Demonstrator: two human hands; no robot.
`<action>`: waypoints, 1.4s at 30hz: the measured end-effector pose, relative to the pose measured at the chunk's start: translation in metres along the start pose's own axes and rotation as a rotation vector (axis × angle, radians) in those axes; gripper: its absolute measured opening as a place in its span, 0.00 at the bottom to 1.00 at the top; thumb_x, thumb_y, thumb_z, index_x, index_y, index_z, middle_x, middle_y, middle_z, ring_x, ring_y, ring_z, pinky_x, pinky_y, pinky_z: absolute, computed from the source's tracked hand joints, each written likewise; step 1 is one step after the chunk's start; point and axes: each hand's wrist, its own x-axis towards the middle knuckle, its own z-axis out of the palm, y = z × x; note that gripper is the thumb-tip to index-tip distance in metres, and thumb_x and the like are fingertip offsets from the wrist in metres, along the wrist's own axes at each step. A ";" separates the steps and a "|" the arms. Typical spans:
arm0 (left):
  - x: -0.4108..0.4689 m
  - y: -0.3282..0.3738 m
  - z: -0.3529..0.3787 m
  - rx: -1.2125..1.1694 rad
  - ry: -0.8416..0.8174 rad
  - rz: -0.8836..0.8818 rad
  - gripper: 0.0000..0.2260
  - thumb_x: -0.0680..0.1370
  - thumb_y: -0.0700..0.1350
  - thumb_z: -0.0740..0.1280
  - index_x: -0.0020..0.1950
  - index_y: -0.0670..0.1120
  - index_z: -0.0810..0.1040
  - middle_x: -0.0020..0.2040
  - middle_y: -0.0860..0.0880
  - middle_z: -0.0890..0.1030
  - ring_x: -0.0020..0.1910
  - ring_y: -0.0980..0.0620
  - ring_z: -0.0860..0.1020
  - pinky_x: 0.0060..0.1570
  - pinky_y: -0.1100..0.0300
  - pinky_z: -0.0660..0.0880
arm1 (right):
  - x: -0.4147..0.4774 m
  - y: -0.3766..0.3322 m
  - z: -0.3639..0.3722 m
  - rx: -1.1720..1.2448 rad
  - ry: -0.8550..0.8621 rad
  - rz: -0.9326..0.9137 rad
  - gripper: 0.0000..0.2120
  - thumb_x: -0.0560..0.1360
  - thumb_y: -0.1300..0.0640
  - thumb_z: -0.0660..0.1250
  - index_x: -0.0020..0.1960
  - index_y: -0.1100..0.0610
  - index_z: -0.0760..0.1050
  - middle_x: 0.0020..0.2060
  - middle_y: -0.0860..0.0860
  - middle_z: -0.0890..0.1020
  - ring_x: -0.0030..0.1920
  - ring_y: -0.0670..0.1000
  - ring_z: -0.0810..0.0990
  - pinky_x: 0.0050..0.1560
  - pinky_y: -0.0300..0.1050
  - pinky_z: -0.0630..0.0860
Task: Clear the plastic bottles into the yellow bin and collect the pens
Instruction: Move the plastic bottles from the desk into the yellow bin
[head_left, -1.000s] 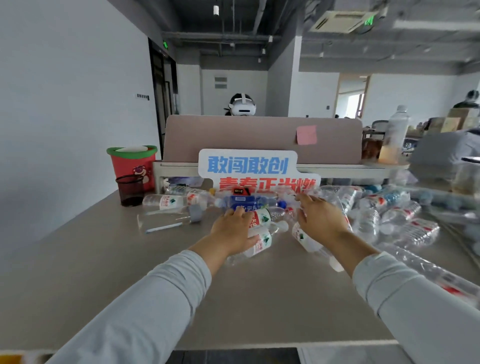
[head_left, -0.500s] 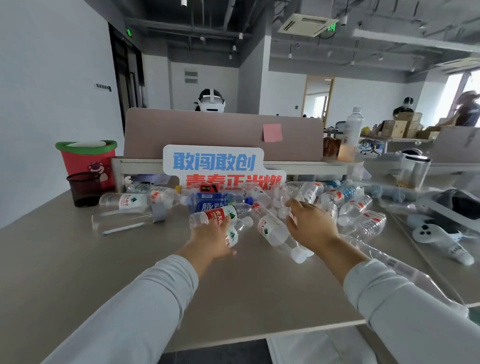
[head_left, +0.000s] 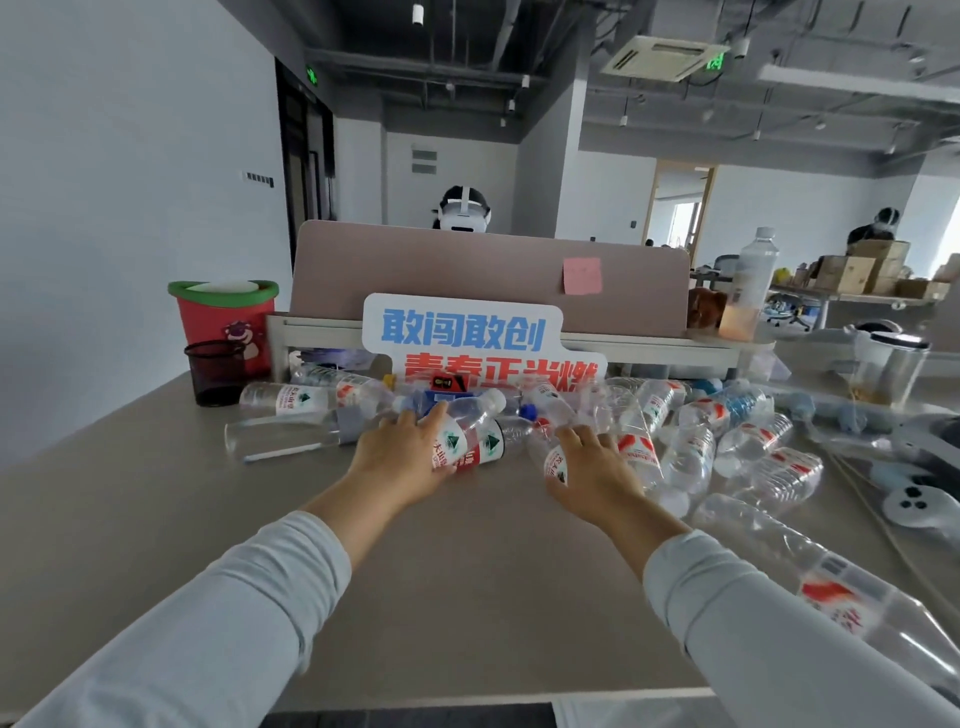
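Note:
Several clear plastic bottles with red and white labels lie scattered across the back and right of the grey desk (head_left: 130, 519). My left hand (head_left: 402, 457) is closed around one bottle with a white cap (head_left: 467, 431), lifted slightly and tilted. My right hand (head_left: 592, 475) grips another bottle (head_left: 553, 457) at its label. A white pen (head_left: 280, 452) lies on the desk to the left, beside a long clear bottle (head_left: 280, 436). No yellow bin is in view.
A black mesh pen cup (head_left: 215, 371) and a red bin with a green rim (head_left: 223, 317) stand at the back left. A printed sign (head_left: 467, 338) and a pink divider (head_left: 467, 270) close the back. A white controller (head_left: 919, 504) lies at right.
Both hands have closed on bottles and drawn them slightly toward me. The left bottle has tipped up off the desk. The camera view has swung slightly back to the left.

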 end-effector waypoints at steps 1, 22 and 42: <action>-0.001 -0.004 0.000 -0.004 0.005 -0.004 0.38 0.76 0.63 0.62 0.77 0.52 0.46 0.73 0.43 0.64 0.68 0.41 0.69 0.56 0.49 0.74 | 0.003 -0.001 0.003 -0.006 -0.020 0.018 0.32 0.75 0.46 0.64 0.74 0.53 0.55 0.71 0.55 0.63 0.71 0.61 0.62 0.66 0.56 0.68; -0.041 -0.112 -0.023 -0.068 0.115 -0.244 0.35 0.76 0.60 0.63 0.76 0.53 0.48 0.68 0.41 0.66 0.65 0.40 0.69 0.54 0.49 0.73 | 0.044 -0.136 -0.015 0.083 0.197 -0.187 0.33 0.75 0.51 0.65 0.74 0.54 0.52 0.72 0.55 0.60 0.70 0.61 0.62 0.64 0.55 0.70; -0.297 -0.411 -0.065 0.272 0.122 -1.097 0.33 0.76 0.59 0.63 0.75 0.51 0.51 0.62 0.43 0.71 0.59 0.43 0.73 0.51 0.51 0.73 | 0.009 -0.571 0.060 0.388 0.021 -1.085 0.28 0.75 0.52 0.63 0.71 0.55 0.58 0.70 0.52 0.63 0.61 0.58 0.69 0.52 0.50 0.73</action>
